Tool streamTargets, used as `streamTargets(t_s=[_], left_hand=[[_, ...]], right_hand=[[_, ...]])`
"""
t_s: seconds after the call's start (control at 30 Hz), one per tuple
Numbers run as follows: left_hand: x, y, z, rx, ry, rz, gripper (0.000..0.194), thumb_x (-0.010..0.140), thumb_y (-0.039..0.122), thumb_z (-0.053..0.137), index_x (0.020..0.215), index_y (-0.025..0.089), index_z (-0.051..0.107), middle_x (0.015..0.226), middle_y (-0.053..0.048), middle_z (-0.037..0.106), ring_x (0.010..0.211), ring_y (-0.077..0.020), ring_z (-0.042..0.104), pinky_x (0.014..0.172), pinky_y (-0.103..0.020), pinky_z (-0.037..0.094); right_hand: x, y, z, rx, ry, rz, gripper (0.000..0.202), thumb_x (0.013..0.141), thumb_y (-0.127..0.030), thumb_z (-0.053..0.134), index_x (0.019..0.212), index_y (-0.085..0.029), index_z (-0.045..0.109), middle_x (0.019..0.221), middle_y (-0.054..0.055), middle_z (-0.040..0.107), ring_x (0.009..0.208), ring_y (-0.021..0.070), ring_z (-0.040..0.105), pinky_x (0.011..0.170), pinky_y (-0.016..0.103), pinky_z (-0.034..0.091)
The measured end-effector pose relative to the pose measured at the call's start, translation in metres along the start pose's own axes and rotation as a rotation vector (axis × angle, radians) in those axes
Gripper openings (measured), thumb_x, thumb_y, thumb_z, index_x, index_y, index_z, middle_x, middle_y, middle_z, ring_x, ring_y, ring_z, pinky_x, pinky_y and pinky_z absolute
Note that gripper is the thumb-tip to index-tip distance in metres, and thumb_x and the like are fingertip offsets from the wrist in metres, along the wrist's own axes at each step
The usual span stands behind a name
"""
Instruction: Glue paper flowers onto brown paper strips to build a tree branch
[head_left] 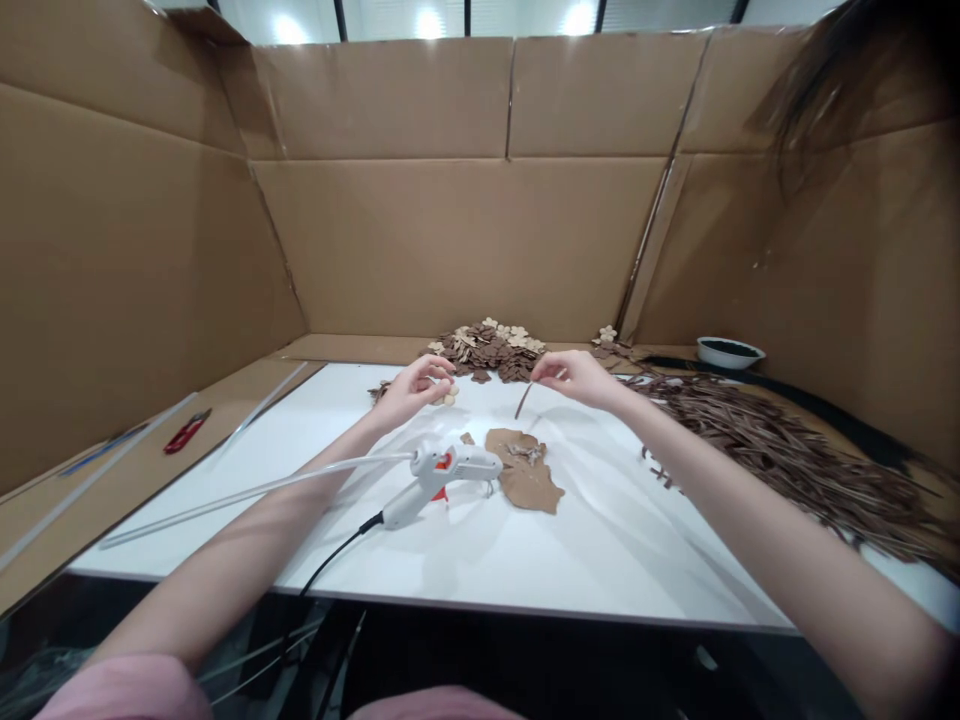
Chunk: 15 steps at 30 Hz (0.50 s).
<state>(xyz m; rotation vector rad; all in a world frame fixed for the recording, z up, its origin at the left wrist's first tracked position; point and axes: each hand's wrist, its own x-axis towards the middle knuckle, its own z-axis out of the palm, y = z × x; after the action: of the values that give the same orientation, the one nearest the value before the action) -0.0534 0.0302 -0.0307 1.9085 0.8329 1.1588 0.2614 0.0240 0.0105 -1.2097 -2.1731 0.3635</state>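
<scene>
My right hand (pixel 576 378) pinches the upper end of a thin brown strip (pixel 523 402), which hangs slanting above the white board. Across from it, my left hand (pixel 414 388) has its fingers curled round a pale flower-shaped cutout (pixel 450 397), partly covered by the fingers. Between my forearms stands a white hot glue gun (pixel 442 478) with a long clear glue stick (pixel 255 497) running out of its back. Its nozzle points at a torn brown cardboard piece (pixel 531 485) smeared with glue.
A pile of brown and pale flower cutouts (pixel 491 350) lies at the back. Many brown strips (pixel 780 450) heap up at right, near a white bowl (pixel 730 352) with dark contents. A red utility knife (pixel 187 431) lies left. Cardboard walls (pixel 450 240) surround the board (pixel 600 570); a black cable (pixel 337 553) crosses its front edge.
</scene>
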Motion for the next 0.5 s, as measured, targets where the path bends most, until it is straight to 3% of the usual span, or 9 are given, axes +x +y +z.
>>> streamTargets(t_s=[0.1,0.27,0.5], left_hand=[[0.000,0.002,0.002,0.026,-0.026,0.029,0.032,0.083,0.039,0.068,0.106,0.017,0.064,0.104,-0.007,0.065,0.086,-0.0136,0.064,0.073,-0.023,0.048],[0.000,0.010,0.006,0.005,-0.009,0.036,0.029,0.084,0.040,0.067,0.099,0.015,0.068,0.092,-0.007,0.068,0.082,-0.0138,0.063,0.070,-0.022,0.046],[0.000,0.018,0.009,-0.059,0.037,0.014,0.033,0.079,0.042,0.072,0.097,0.015,0.069,0.086,-0.005,0.071,0.073,-0.0134,0.064,0.066,-0.023,0.047]], right_hand=[[0.009,-0.024,0.025,0.185,0.054,-0.033,0.012,0.075,-0.022,0.062,0.082,-0.017,0.070,0.075,0.005,0.072,0.065,0.0155,0.063,0.062,0.027,0.049],[0.022,-0.043,0.054,0.495,0.162,-0.059,0.015,0.068,-0.024,0.071,0.080,-0.016,0.067,0.080,0.006,0.072,0.073,0.0172,0.067,0.071,0.031,0.054],[0.032,-0.058,0.078,0.631,0.193,-0.103,0.022,0.065,-0.027,0.075,0.082,-0.017,0.065,0.081,0.006,0.070,0.074,0.0175,0.067,0.074,0.033,0.055]])
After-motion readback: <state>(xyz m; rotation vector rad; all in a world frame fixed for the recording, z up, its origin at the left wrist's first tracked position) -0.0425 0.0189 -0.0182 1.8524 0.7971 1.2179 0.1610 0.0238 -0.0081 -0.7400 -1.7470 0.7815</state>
